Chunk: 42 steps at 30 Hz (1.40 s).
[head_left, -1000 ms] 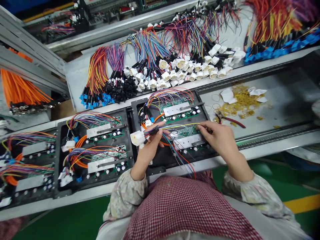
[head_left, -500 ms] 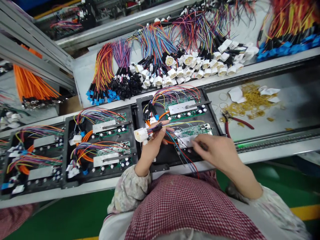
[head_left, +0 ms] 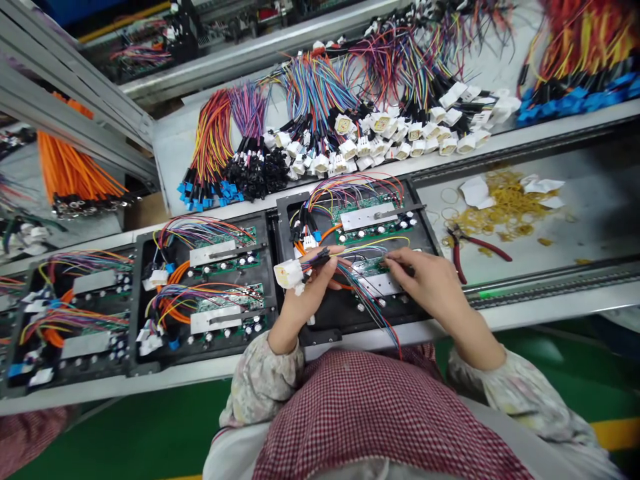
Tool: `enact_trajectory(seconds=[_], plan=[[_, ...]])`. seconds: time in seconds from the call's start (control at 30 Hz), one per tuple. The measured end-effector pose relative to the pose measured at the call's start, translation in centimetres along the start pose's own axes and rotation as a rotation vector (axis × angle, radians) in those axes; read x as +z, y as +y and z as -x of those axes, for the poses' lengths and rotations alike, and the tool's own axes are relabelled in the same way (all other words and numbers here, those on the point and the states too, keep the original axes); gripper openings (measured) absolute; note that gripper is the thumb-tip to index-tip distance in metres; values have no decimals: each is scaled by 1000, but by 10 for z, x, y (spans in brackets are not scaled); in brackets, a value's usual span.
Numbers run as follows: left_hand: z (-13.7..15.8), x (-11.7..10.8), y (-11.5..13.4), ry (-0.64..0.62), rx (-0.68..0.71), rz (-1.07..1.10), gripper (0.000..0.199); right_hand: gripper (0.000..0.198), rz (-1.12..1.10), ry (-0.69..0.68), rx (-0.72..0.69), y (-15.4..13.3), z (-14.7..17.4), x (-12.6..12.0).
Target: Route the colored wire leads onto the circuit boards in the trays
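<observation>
My left hand [head_left: 309, 293] grips a wire harness [head_left: 320, 263] just behind its white connector [head_left: 289, 273], which sticks out to the left. The coloured wires run right and down over a green circuit board [head_left: 373, 267] in a black tray [head_left: 430, 230]. My right hand [head_left: 425, 283] pinches one thin wire of that harness with the fingertips over the board's near half. A second board with a metal bar [head_left: 367, 217] lies in the far half of the same tray.
Another black tray [head_left: 267, 267] with two wired boards sits to the left, a further one [head_left: 20, 333] beyond it. Bundles of connector harnesses [head_left: 350, 120] fill the shelf behind. Red-handled cutters [head_left: 470, 243], yellow rubber bands [head_left: 500, 200] and paper scraps lie at right.
My right hand moved from the board's near edge back up to the wires above the board and pinched one. My left hand kept its hold on the harness.
</observation>
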<state>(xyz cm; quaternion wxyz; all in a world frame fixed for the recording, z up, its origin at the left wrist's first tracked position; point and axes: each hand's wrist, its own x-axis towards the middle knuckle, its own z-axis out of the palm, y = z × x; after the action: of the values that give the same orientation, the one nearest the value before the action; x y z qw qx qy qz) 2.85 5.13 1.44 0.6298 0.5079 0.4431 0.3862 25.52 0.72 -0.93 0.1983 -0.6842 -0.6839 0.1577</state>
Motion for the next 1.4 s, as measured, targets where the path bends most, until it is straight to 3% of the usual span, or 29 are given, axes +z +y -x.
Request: enact_trajectory(seconds=[0.43, 0.6, 0.77, 0.87, 0.93, 1.03, 1.2, 1.4], plan=[[0, 4, 0, -8, 38, -34, 28, 26, 33, -45, -56, 1, -2, -3], [-1, 4, 0, -14, -10, -22, 32, 29, 62, 84, -17, -16, 6, -17], [-2, 3, 2, 10, -57, -12, 40, 35, 158, -81, -103, -26, 21, -27], [-3, 3, 0, 43, -51, 8, 39, 46, 185, 101, 79, -9, 20, -30], [-3, 3, -1, 37, -43, 19, 38, 41, 109, 181, 150, 4, 16, -29], [-3, 4, -3, 11, -29, 22, 37, 30, -24, 98, 80, 15, 9, -22], [-5, 3, -7, 4, 5, 25, 41, 28, 17, 58, 65, 16, 4, -8], [-4, 1, -6, -8, 36, -15, 40, 28, -13, -13, 50, 20, -2, -8]])
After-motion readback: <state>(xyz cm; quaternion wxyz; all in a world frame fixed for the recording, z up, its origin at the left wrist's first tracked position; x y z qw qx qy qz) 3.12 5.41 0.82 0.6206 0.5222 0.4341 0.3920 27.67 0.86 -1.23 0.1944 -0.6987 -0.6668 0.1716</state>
